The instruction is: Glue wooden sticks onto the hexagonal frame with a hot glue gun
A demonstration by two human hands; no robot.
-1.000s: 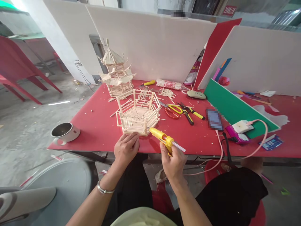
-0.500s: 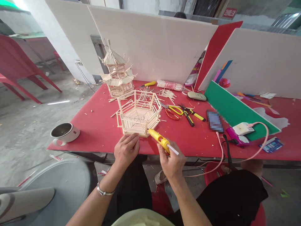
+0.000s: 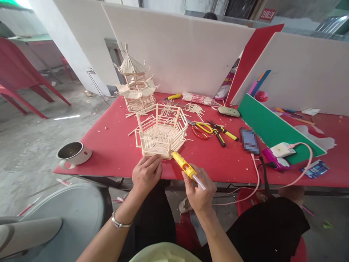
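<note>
A hexagonal structure of thin wooden sticks (image 3: pixel 160 137), with a plank-like floor and railings, stands near the table's front edge. My left hand (image 3: pixel 147 174) is closed at its front rim, fingertips pinching the lower edge; the fingertips are partly hidden. In my right hand (image 3: pixel 201 189) is a yellow hot glue gun (image 3: pixel 183 162), a clear glue stick (image 3: pixel 198 182) poking out of its back. The gun's nozzle points at the base of the structure's front right corner post, touching or very close to it.
Behind stands a stick pagoda (image 3: pixel 135 82). Loose sticks (image 3: pixel 194 109), scissors (image 3: pixel 203 128), pliers (image 3: pixel 221 133), a computer mouse (image 3: pixel 228 111) and a phone (image 3: pixel 249 140) lie on the red table (image 3: pixel 109 153). A mug (image 3: pixel 77 153) sits left; a power strip (image 3: pixel 275 160) with cables sits right.
The glue gun's back end has dropped and turned slightly in my right hand, while its nozzle stays at the corner post. My left hand has kept its place.
</note>
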